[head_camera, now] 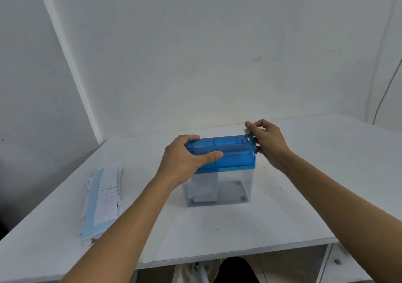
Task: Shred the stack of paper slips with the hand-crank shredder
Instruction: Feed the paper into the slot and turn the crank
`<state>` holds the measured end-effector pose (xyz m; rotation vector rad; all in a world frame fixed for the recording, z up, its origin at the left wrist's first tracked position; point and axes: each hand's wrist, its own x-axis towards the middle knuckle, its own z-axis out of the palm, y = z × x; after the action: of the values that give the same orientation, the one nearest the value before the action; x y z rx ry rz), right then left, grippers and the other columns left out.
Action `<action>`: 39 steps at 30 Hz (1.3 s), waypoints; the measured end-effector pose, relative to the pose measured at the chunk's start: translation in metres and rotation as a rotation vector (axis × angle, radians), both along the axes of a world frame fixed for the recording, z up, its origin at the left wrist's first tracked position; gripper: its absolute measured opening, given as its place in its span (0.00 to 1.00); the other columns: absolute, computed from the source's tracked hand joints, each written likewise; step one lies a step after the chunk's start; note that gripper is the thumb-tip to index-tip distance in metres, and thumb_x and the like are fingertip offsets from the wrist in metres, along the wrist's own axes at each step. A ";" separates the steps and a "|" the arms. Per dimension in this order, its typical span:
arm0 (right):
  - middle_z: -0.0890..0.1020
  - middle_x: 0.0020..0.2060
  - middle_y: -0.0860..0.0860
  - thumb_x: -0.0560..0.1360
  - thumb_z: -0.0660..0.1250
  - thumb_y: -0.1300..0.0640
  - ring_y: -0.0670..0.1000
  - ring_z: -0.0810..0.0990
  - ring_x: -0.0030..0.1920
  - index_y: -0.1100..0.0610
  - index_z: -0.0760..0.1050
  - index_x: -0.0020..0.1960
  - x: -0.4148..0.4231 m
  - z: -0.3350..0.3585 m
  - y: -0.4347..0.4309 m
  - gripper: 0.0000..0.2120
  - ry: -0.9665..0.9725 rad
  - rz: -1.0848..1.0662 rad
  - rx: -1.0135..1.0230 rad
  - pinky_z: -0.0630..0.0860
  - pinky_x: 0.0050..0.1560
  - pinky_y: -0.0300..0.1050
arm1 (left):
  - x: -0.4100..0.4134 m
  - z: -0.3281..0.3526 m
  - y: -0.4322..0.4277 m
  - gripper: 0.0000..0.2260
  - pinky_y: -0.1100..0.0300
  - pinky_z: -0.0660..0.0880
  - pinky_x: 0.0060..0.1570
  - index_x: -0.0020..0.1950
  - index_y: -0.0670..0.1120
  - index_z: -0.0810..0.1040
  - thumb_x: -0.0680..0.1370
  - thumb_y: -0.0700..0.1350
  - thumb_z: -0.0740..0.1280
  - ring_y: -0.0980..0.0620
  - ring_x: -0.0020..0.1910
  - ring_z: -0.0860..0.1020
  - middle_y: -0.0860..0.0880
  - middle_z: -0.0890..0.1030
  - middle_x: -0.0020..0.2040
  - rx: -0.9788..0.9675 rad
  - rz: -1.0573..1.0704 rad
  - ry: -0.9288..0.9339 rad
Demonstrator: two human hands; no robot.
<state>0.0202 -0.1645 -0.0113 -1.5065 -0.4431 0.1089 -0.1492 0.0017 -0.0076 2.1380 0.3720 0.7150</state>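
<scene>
The hand-crank shredder [230, 154] has a blue top and a clear bin [235, 187] and stands in the middle of the white table [217, 228]. My left hand [185, 158] grips the left end of the blue top, thumb across the front and fingers over the back edge. At the shredder's right end my right hand [266, 141] pinches the blue crank handle [252, 143]. White paper pieces [203, 187] hang inside the bin under the slot. The stack of paper slips [102, 202] lies flat on the table to the left, apart from both hands.
The table meets a white wall at the back and a corner at the left. A thin cable [385, 93] runs down the wall at the far right. Below the table's front edge are a shelf frame [326, 261] and my dark-clothed legs [235, 269].
</scene>
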 end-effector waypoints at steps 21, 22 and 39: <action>0.80 0.34 0.56 0.82 0.60 0.48 0.51 0.75 0.31 0.61 0.77 0.44 -0.067 -0.009 -0.081 0.18 0.054 0.325 -0.302 0.70 0.33 0.44 | 0.002 -0.003 0.003 0.45 0.64 0.72 0.56 0.66 0.55 0.75 0.53 0.73 0.74 0.59 0.58 0.74 0.59 0.75 0.61 -0.004 0.015 0.010; 0.79 0.33 0.55 0.80 0.62 0.47 0.51 0.74 0.31 0.60 0.76 0.44 -0.067 0.005 -0.085 0.17 0.040 0.365 -0.234 0.69 0.32 0.44 | 0.002 -0.003 0.003 0.45 0.65 0.71 0.55 0.66 0.55 0.75 0.53 0.72 0.74 0.59 0.59 0.74 0.59 0.75 0.61 -0.004 0.015 0.010; 0.80 0.50 0.51 0.79 0.67 0.43 0.52 0.81 0.49 0.55 0.72 0.57 -0.008 0.017 -0.010 0.17 -0.077 -0.090 -0.454 0.76 0.38 0.43 | 0.001 -0.005 0.005 0.41 0.65 0.69 0.55 0.68 0.54 0.74 0.60 0.70 0.77 0.58 0.60 0.73 0.59 0.74 0.62 0.009 0.006 0.026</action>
<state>0.0121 -0.1743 0.0058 -1.9797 -0.4292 0.0837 -0.1477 0.0068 -0.0121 2.1571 0.3895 0.6945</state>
